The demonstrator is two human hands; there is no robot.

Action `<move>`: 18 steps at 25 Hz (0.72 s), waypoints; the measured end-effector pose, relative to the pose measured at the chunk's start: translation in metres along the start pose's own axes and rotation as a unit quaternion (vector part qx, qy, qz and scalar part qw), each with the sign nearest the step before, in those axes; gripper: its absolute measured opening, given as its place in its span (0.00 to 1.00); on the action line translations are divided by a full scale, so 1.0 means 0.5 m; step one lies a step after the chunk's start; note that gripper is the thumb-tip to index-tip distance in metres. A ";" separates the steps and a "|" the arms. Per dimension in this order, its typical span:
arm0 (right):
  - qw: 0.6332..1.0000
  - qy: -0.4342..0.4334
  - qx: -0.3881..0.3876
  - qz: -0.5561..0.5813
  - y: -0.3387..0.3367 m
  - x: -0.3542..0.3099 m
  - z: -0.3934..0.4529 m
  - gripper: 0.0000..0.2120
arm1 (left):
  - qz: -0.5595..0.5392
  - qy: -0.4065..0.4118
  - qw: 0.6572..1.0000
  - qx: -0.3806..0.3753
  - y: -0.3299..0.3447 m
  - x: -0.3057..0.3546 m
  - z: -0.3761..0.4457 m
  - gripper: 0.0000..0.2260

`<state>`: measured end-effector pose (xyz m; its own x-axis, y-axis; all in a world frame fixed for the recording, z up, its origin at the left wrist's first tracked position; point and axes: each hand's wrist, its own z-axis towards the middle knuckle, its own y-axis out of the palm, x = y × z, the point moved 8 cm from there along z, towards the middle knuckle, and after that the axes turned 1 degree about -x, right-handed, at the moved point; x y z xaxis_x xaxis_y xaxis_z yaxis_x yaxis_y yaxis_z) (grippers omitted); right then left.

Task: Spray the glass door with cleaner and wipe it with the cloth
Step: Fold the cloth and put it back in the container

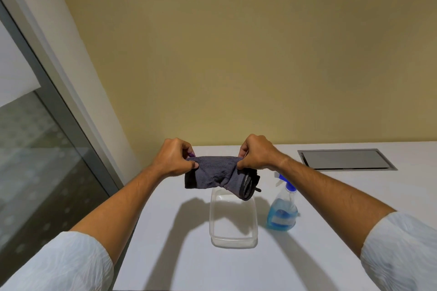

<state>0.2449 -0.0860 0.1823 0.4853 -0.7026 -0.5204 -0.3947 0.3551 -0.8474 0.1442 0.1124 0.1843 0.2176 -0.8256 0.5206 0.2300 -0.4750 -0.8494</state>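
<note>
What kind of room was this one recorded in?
Probably an office or meeting room: a white table with a flush metal cable hatch, a plain yellow wall, and a framed glass door on the left.

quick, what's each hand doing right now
Left hand: closed, gripping one end of the grey cloth.
Right hand: closed, gripping its other end.

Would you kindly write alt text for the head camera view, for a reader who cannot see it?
Both hands, left and right, hold a folded grey cloth stretched above a clear plastic tub on a white counter. A spray bottle of blue cleaner stands right of the tub; the glass door is at left.
</note>
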 end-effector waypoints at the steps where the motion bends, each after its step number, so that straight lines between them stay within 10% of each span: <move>1: 1.000 0.014 0.005 -0.002 0.015 0.005 0.008 0.05 | -0.010 -0.002 1.000 -0.001 0.013 -0.015 0.008 0.08; 18: 0.951 0.240 0.170 0.092 0.207 0.190 0.046 0.13 | -0.195 -0.144 0.970 -0.024 0.320 -0.104 0.076 0.06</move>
<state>0.2677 -0.1018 0.0429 -0.0120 -0.7815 -0.6237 -0.1242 0.6201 -0.7746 0.2055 0.0911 0.0247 0.3806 -0.4643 0.7997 0.3051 -0.7534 -0.5826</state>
